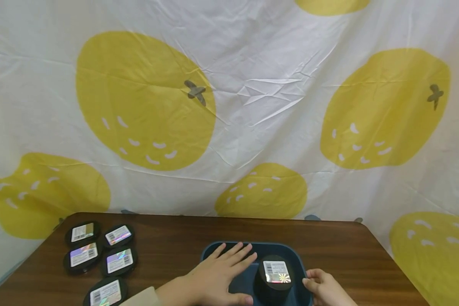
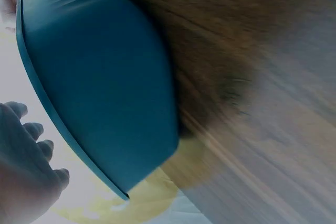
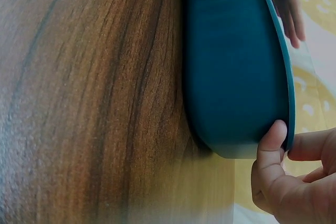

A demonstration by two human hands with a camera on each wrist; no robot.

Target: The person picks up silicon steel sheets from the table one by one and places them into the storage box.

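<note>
Pinching a dark-blue, round-cornered tray [image 1: 279,248] by its rim [image 3: 292,98] with my right hand [image 1: 325,287], I spread my left hand [image 1: 218,276] over it.

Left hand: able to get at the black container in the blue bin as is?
Likely yes. The left hand is spread over the blue bin, nothing visible between it and the black container; the right hand only pinches the rim.

Dark-brown wood-grain table [image 1: 164,248], rounded far corners. On left: four black round containers [image 1: 83,256], labelled on top, close two-by-two group; fifth black container [image 1: 106,292] just nearer. Right of middle, well apart: deep blue tray [image 3: 236,77], rounded corners, base down.
</note>
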